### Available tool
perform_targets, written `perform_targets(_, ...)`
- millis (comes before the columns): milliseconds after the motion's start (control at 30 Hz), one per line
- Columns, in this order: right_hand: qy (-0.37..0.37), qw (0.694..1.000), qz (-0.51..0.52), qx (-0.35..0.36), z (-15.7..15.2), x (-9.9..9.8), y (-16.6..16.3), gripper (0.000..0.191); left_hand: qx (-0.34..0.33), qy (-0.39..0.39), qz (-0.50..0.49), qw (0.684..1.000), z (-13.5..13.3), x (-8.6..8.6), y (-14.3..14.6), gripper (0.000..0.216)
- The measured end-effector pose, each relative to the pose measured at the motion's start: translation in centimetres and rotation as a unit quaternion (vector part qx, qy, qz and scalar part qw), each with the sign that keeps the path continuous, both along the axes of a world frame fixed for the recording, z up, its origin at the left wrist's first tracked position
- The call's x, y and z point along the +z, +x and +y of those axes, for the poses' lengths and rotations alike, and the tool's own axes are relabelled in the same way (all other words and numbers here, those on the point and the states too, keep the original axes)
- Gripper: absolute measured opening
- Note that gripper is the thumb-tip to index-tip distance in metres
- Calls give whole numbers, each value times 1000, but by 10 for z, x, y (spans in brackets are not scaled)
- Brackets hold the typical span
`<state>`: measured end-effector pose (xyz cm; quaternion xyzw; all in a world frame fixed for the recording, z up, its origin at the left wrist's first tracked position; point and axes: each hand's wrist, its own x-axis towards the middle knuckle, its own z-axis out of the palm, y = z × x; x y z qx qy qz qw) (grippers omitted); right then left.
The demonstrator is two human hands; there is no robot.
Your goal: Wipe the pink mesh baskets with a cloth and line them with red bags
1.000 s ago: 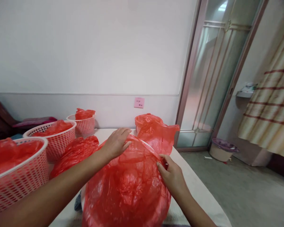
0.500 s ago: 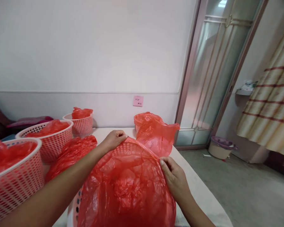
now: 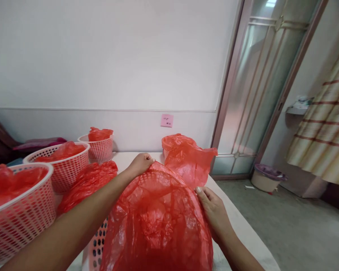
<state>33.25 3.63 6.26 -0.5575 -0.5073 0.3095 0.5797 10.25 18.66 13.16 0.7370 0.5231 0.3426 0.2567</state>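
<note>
A thin red plastic bag (image 3: 158,222) spreads over a perforated basket (image 3: 97,241) in front of me, covering most of it; the basket's holes show at the lower left and through the film. My left hand (image 3: 142,164) is closed on the bag's edge at the far rim. On the right side of the rim, my right hand (image 3: 213,209) pinches the same edge between thumb and fingers. Beside my left forearm lies a crumpled heap of red plastic bags (image 3: 87,184).
Three pale perforated baskets, near (image 3: 22,210), middle (image 3: 67,165) and far (image 3: 100,146), stand at left with red bags inside. Another bag-draped basket (image 3: 183,154) stands by the wall under a pink note (image 3: 167,121). A waste bin (image 3: 267,178) sits on the floor.
Both hands keep their grip on the bag's edge, now drawn down along the far and right rim. More of the basket's left side shows. The view has shifted slightly.
</note>
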Motion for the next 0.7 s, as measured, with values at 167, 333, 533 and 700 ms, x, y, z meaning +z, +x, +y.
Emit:
perform_targets(167,-21,994,86,63,-2,-1,1,32,-11,-17,61,998,6,1,-1,25)
perform_targets(333,-63,963,245,93,5,-7,4,27,-54,-39,69,995,9,6,-10,32)
perform_targets(533,-95,919,345,167,11,-11,1,22,-121,-31,84,989,11,8,-19,22)
perform_targets(700,-85,936,273,204,16,-2,7,29,-142,32,137,980,12,9,-20,21)
